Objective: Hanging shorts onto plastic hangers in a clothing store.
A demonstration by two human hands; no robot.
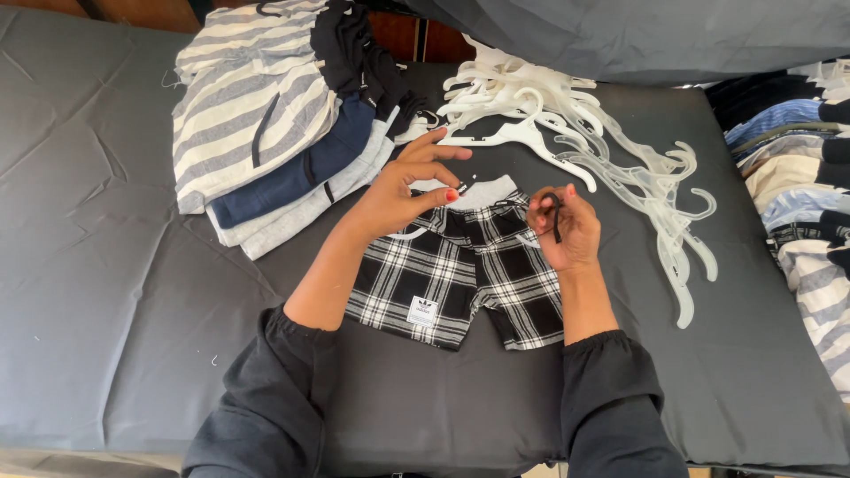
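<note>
- My left hand (403, 190) pinches one tip of the drawstring (552, 212) at the waistband of the plaid shorts (460, 274), mid-frame on the dark table (106, 292).
- My right hand (562, 232) is closed on the cord's looped other end.
- I judge I'm tidying the drawstring; next calls for a steady, even pull.
- Folded clothes (266, 133) lie upper left, white hangers (584, 133) upper right.

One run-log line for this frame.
left hand: pinches cord end | right hand: holds black cord | shorts: plaid, flat on grey table | hangers: piled behind
</note>
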